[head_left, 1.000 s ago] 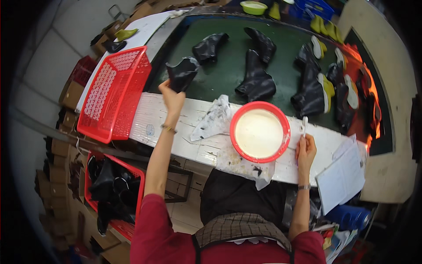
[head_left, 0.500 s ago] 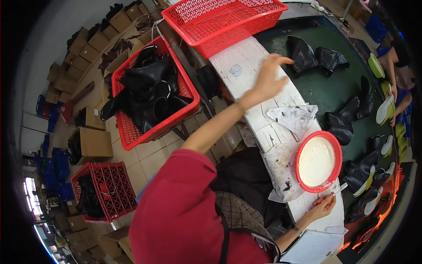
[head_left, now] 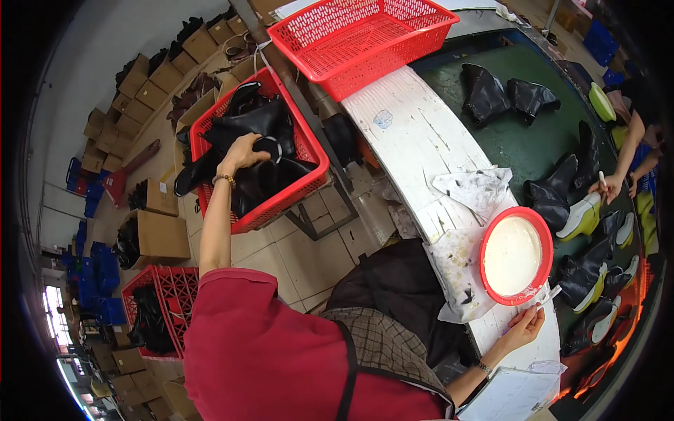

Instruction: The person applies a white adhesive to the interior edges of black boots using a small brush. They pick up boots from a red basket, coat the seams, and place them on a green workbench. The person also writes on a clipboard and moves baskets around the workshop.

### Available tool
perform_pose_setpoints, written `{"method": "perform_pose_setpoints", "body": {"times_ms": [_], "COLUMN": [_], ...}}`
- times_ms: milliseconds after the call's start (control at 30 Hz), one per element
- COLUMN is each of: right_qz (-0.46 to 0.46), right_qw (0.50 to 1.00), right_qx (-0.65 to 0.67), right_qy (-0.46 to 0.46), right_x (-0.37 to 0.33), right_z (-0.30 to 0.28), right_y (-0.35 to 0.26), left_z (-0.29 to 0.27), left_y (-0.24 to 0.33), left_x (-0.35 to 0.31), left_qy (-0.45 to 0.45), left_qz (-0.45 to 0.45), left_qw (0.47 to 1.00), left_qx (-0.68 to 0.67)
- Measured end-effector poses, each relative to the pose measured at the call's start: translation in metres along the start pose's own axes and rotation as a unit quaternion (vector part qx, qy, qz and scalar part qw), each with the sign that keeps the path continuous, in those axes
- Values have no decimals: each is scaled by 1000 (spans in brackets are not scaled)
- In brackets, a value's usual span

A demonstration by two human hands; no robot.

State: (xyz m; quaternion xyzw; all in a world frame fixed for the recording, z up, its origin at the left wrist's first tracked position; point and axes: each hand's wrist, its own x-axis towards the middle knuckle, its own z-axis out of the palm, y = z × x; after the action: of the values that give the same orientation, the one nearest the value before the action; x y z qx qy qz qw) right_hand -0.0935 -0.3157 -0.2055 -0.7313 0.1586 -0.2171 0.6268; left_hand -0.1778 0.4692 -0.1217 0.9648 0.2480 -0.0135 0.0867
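Cardboard boxes (head_left: 165, 84) line the wall toward 10 o'clock, and a white ledge (head_left: 414, 133) curves along a green work surface (head_left: 477, 140) at 2 o'clock. Your left hand (head_left: 246, 151) is down in the red basket (head_left: 288, 200) of black boots, by far the nearer hand to them. One black boot (head_left: 270, 144) presents its round opening at 3 o'clock from your palm, right by your thumb; its long axis is lost in the heap, and with your fingertips hidden I can't tell whether your grip has closed. Your right hand (head_left: 526, 327) pinches a white stick (head_left: 552, 294), which points toward 1 o'clock, just below the red bowl (head_left: 485, 261) of creamy liquid. Half a second ago your left hand hung empty over the ledge; it has since swung toward 9 o'clock into the basket, while your right kept hold of the stick.
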Motion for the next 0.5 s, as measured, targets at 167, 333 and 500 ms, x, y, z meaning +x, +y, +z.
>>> {"method": "perform_pose_setpoints", "body": {"times_ms": [167,333,500], "right_qz": [-13,-15,-18], "right_qw": [1000,1000,1000], "right_qx": [-5,-8,-12], "right_qy": [0,-10,-7], "right_x": [0,1,-2], "right_z": [-3,-4,2], "right_y": [2,7,0], "left_z": [-56,-93,-148], "left_y": [36,22,58], "left_x": [-5,4,6], "left_qy": [172,438,440], "left_qz": [-40,-60,-105], "left_qw": [984,891,877], "left_qx": [-23,-102,-161]}}
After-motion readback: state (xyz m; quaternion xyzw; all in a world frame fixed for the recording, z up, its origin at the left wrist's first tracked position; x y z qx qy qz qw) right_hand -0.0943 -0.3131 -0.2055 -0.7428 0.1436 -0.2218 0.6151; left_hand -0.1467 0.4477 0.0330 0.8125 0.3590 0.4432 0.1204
